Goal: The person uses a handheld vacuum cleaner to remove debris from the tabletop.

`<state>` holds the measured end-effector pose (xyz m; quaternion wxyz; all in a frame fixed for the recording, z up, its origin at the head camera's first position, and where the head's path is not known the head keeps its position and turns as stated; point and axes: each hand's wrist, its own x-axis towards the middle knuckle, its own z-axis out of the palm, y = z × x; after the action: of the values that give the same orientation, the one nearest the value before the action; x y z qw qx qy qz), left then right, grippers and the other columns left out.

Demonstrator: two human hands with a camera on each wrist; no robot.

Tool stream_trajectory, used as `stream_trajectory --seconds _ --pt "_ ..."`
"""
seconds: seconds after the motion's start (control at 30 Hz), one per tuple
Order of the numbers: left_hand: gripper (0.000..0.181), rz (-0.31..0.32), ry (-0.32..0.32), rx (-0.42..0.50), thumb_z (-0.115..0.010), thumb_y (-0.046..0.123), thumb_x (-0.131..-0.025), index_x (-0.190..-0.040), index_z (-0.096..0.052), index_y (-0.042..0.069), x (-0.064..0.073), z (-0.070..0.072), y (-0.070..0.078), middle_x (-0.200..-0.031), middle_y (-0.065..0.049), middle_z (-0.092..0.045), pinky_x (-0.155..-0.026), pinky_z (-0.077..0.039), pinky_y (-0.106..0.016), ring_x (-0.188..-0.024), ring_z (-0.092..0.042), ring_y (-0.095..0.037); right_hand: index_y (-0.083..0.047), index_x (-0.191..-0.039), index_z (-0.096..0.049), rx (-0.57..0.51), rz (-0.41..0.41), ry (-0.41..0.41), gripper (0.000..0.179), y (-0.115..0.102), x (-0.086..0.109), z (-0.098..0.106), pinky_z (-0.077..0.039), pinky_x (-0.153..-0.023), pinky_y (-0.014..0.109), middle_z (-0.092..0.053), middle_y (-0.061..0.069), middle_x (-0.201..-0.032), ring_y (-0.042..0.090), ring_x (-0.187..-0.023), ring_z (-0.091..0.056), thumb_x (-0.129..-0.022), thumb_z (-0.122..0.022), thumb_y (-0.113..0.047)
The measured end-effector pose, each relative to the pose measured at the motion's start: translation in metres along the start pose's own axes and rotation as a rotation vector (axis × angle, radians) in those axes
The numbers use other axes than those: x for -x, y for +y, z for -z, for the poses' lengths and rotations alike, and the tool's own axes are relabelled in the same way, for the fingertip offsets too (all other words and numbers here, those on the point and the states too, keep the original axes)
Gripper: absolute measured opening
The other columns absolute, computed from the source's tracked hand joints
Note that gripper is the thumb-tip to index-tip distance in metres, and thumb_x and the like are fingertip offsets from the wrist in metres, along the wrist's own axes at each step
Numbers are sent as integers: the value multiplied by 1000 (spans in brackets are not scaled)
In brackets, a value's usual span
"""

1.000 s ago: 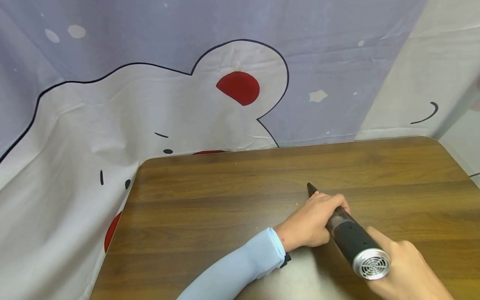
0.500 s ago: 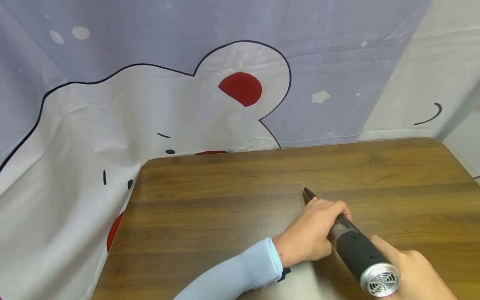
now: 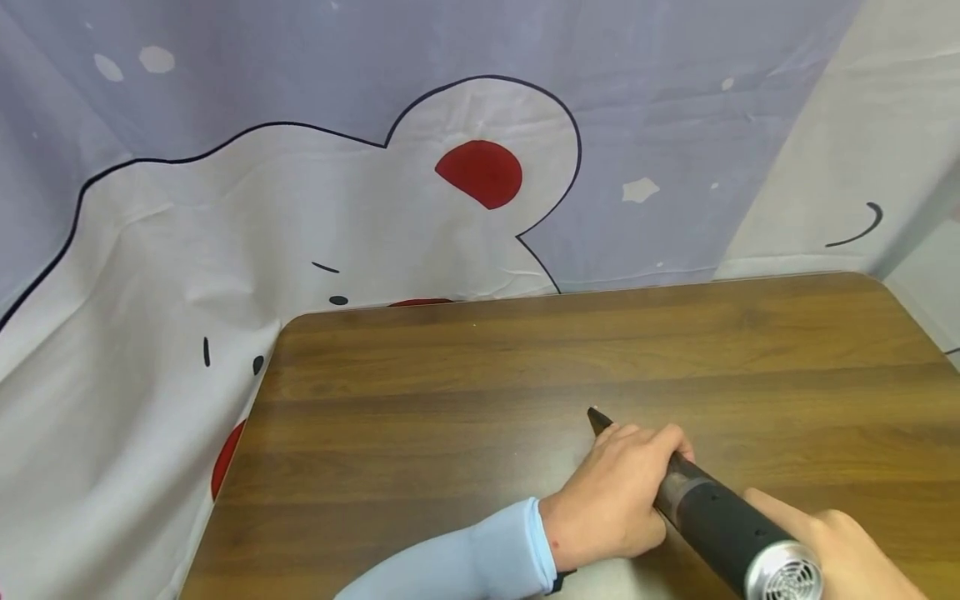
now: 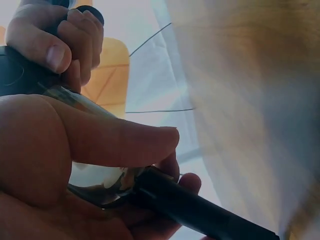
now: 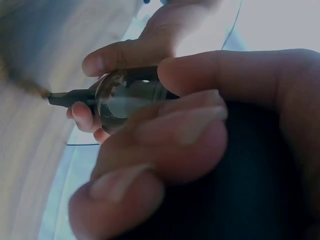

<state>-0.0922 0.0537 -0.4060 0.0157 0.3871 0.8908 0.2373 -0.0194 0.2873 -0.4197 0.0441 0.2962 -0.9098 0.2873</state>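
A black handheld vacuum cleaner (image 3: 720,525) with a silver vented end slants across the table at the lower right of the head view. Its narrow nozzle (image 3: 596,419) points away to the left, the tip at the tabletop. My left hand (image 3: 618,492) grips the front, around the clear dust cup (image 5: 120,97) and the nozzle's base. Its thumb lies along the cup in the left wrist view. My right hand (image 3: 832,542) grips the vacuum's rear part, with fingers curled round it in the right wrist view. Brownish bits show inside the cup.
The wood-grain table (image 3: 420,392) spreads under both hands, with a tiny pale speck (image 3: 474,325) near its back edge. A patterned cloth (image 3: 300,208) hangs behind the table and along its left side.
Both hands have brought the vacuum nearer and slightly left. The nozzle tip now sits where a small orange crumb lay in the earlier frames; that crumb is no longer plainly seen.
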Motion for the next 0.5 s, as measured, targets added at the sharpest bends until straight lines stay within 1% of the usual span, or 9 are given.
stream_trajectory --seconds 0.13,0.33,0.5 --pt "69 8 -1 18 -79 6 -51 -112 -52 25 -3 -2 -3 -99 19 -57 -95 -35 -22 -91 -49 -1 -12 -109 -52 -40 -26 -6 70 -7 -6 2 -35 -43 15 -49 -25 -71 -9 -54 -43 -52 -90 -28" --pt "69 6 6 20 -80 8 -51 -112 -53 25 -9 -6 -6 -102 18 -58 -97 -35 -21 -92 -49 -2 -20 -105 -51 -47 -68 9 68 -16 -10 2 -37 -43 15 -48 -24 -67 -9 -53 -44 -51 -91 -32" --pt "69 6 9 27 -82 9 -52 -113 -53 25 -11 -9 -8 -104 17 -58 -100 -33 -21 -98 -50 -1 -16 -107 -52 -51 -68 5 70 -14 -10 2 -37 -43 19 -49 -23 -67 -8 -53 -43 -51 -91 -30"
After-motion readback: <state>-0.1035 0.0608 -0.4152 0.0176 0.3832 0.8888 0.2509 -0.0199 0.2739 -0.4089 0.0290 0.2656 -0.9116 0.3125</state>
